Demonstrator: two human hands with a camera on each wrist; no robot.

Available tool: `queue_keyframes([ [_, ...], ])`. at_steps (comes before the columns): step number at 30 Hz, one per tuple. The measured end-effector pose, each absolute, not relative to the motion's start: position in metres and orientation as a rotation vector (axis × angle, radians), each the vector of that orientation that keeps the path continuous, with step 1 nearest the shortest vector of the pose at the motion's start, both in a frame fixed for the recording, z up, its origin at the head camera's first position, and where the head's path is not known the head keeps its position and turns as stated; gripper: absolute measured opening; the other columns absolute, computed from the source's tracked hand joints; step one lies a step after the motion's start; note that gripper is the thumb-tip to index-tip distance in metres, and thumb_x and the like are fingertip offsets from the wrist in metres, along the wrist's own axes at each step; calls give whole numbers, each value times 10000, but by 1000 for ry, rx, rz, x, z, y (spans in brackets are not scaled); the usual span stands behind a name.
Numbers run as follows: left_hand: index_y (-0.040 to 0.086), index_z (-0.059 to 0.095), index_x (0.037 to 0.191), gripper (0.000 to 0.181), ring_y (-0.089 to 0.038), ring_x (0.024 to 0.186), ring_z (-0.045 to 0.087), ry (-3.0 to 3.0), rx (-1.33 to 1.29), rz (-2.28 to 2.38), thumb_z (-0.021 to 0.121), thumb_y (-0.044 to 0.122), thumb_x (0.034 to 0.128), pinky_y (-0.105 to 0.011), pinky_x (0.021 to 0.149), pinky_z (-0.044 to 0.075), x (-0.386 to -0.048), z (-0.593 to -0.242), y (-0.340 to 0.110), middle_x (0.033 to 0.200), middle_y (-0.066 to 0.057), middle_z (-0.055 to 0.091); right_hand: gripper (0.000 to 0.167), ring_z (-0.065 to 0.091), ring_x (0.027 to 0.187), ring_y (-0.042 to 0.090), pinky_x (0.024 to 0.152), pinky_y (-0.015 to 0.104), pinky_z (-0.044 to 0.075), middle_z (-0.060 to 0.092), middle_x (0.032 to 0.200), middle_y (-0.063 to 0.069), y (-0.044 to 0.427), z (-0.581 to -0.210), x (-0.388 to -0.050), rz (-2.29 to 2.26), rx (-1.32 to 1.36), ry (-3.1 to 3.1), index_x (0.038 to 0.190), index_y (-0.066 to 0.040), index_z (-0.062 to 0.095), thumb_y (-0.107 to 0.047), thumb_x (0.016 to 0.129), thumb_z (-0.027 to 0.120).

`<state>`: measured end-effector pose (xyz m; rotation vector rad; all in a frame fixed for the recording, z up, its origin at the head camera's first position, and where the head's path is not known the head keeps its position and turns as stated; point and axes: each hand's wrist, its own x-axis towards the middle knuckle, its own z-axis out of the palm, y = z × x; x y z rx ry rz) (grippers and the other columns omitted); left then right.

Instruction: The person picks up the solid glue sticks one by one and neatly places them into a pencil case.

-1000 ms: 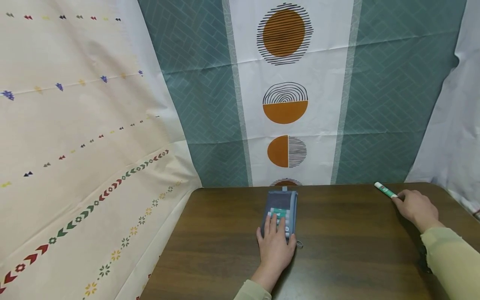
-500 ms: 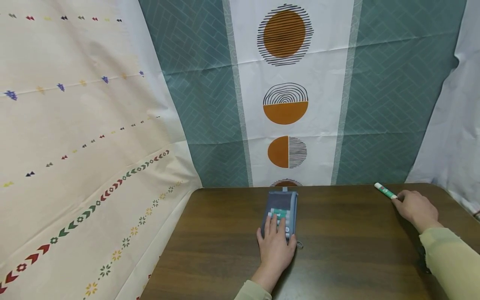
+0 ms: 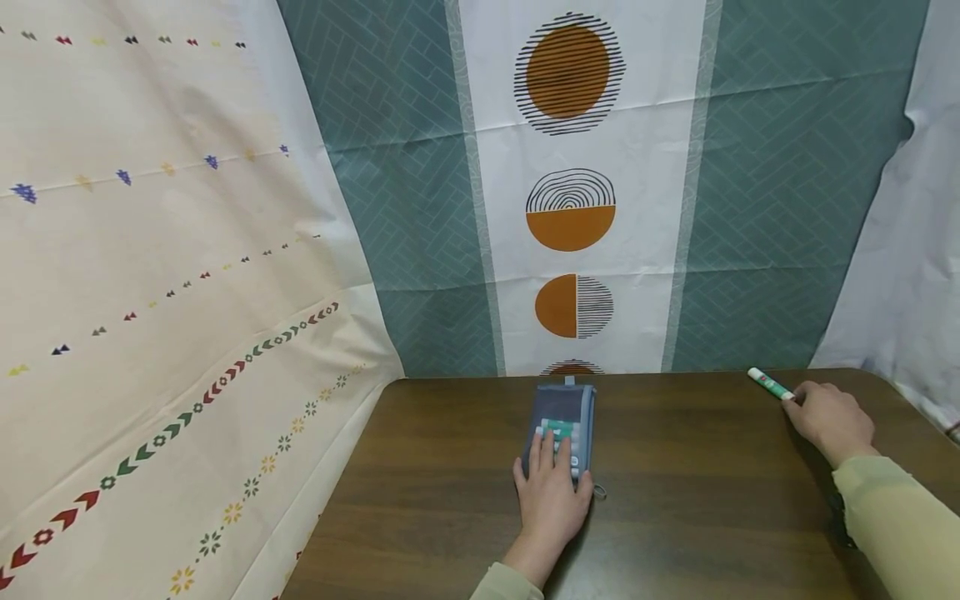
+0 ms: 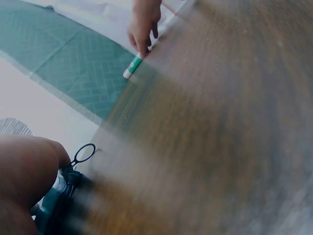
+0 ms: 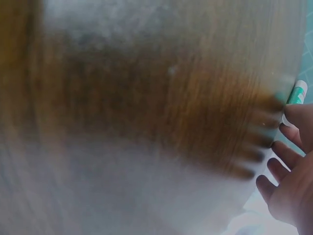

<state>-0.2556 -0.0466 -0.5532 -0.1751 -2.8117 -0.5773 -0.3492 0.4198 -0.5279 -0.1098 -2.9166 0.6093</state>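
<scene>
A blue pouch with a see-through front and several green-and-white sticks inside lies near the table's far edge in the head view. My left hand rests flat over its lower half, fingers spread and covering part of it. Off to the right, my right hand pinches the near end of a slim green-and-white stick with a white end. Whether it is a marker or a glue stick I cannot tell. In the right wrist view, the thumb and forefinger meet at the stick, and the other fingers spread apart.
The brown wooden table spreads beneath both hands. Behind it hangs a green-and-white patterned cloth, and a cream printed cloth covers the left side. A small loop sticks out beside the pouch's lower right corner.
Hardly anything differs. The head view has tilted very slightly, and the right forearm has shifted a little left; both hands keep their places.
</scene>
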Motion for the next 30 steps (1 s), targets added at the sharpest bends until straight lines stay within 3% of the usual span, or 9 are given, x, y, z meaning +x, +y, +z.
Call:
queue_keyframes([
  [12,149,625,1573,597,-365,1614,352,-2786,-193,-580,723,414,1047,-763,1192,303,-254,-551,-47,1706,-143,467,419,624,940,607,596,630,508,646,1121,392,418,-524,-342,633,-148,-2898,1239,111,636,-279,1090,600],
  [30,111,646,1542,594,-406,1593,377,-2741,-214,-614,756,390,1029,-791,1168,305,-251,-550,-47,1677,-182,494,415,665,827,405,604,557,511,711,1086,316,398,-517,-330,671,7,-2860,1248,60,672,-332,1121,625],
])
